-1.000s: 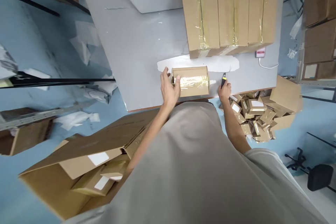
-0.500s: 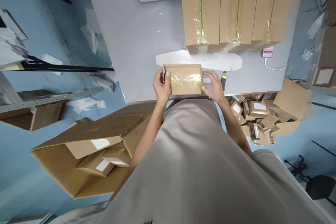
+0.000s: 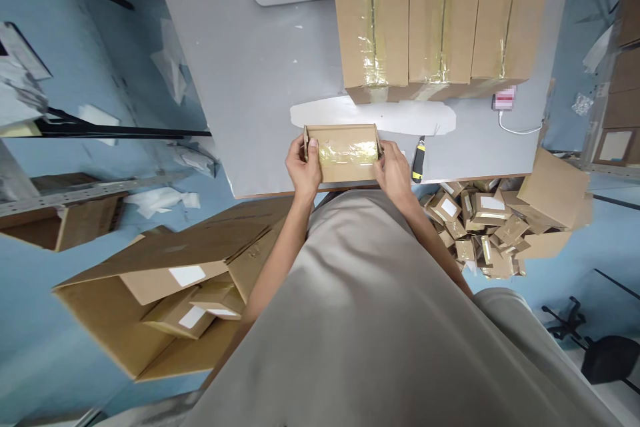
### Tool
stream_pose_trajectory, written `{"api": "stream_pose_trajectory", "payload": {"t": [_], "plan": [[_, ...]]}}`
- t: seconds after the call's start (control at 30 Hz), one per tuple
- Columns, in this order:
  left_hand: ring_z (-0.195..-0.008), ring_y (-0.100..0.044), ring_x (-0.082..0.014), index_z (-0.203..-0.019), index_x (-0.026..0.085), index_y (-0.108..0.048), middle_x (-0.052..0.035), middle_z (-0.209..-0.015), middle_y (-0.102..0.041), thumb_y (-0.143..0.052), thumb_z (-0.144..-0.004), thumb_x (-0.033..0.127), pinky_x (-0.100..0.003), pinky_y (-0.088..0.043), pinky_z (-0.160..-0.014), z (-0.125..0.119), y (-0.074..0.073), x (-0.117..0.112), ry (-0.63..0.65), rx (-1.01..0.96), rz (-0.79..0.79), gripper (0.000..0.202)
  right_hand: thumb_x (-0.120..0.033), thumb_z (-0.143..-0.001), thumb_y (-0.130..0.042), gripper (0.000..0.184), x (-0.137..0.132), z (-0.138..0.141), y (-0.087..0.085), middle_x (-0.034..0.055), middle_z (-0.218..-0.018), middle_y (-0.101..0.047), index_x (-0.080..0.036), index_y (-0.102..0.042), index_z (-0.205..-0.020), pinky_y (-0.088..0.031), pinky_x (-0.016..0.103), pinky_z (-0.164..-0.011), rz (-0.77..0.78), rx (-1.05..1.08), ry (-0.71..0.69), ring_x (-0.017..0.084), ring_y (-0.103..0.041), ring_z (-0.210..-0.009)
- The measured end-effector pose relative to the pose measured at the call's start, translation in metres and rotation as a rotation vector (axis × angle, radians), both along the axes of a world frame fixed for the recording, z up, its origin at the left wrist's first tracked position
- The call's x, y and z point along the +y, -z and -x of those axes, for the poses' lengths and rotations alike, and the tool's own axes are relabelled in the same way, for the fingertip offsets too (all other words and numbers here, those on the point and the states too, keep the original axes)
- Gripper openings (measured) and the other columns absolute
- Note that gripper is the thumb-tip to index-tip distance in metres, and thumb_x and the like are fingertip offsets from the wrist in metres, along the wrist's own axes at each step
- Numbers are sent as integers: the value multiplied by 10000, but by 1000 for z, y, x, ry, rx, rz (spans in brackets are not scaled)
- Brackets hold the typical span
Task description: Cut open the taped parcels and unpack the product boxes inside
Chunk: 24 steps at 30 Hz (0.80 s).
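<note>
A small cardboard box [image 3: 347, 172] with shiny yellowish tape across its face is between my hands at the table's near edge. My left hand [image 3: 303, 167] grips its left end, thumb on the face and fingers behind the raised side flap. At the right end, my right hand [image 3: 393, 170] has its fingers closed on the edge, with the fingertips partly hidden. A black and yellow utility knife [image 3: 419, 160] lies on the table just right of my right hand. Behind the box is a long white paper strip [image 3: 320, 113].
Three large taped cartons [image 3: 373, 20] stand at the back of the grey table [image 3: 260, 80]. A big open carton [image 3: 100, 320] with boxes inside is at lower left. Many small boxes [image 3: 493, 208] lie heaped below the right edge, near an open carton [image 3: 555, 193].
My right hand has moved in to the left, and its fingers have closed on the box's right end. The utility knife is now fully uncovered. The whole view has shifted slightly.
</note>
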<state>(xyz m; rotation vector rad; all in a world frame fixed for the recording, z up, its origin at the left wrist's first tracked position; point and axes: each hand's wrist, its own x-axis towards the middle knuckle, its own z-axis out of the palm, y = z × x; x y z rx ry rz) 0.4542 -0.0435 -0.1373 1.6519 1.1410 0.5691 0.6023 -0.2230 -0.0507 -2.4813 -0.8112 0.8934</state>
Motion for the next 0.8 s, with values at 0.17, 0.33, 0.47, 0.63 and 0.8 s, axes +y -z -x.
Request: {"api": "stream_pose_trajectory", "payload": {"t": [0.17, 0.33, 0.47, 0.63, 0.8], "plan": [[-1205, -782, -284, -1261, 188, -775, -125, -1235, -819, -696, -1048, 751, -385, -638, -1105, 0, -1, -2, -33, 22, -7, 608, -61, -1010, -368, 628, 1, 0, 0, 188, -1570, -712, -142, -641, -1569, -492, 435, -1241, -1, -8, -2, 299, -658, -1457], [-1245, -775, -293, -1247, 192, -780, -124, -1248, -819, -715, -1045, 741, -411, -633, -1135, 1, -2, 0, -27, 11, -2, 588, -100, -1035, -362, 624, -6, -2, 3, 178, -1614, -698, -147, -637, -1592, -493, 400, -1265, -66, -13, 39, 263, -664, -1474], [-1259, -773, -297, -1263, 195, -779, -135, -1272, -816, -719, -1037, 754, -415, -634, -1137, 2, 3, 0, -23, -10, 9, 605, -182, -1094, -347, 593, -16, -4, 5, 167, -1601, -720, -152, -613, -1623, -519, 419, -1266, -107, 15, 86, 254, -707, -1415], [-1222, -785, -290, -1249, 193, -789, -137, -1247, -821, -698, -994, 855, -421, -642, -1127, 5, 9, 0, -9, -55, 29, 715, -372, -1197, -364, 530, -17, -5, 11, 200, -1602, -712, -150, -637, -1594, -594, 388, -1179, -160, 13, 158, 246, -699, -1453], [-1322, -782, -314, -1257, 206, -788, -184, -1354, -808, -448, -1017, 987, -465, -645, -1157, 10, 21, 9, -73, -105, 250, 885, -440, -1181, -470, 525, -10, -10, 16, 190, -1597, -720, -151, -666, -1573, -619, 347, -1127, -171, 30, 214, 242, -696, -1455]]}}
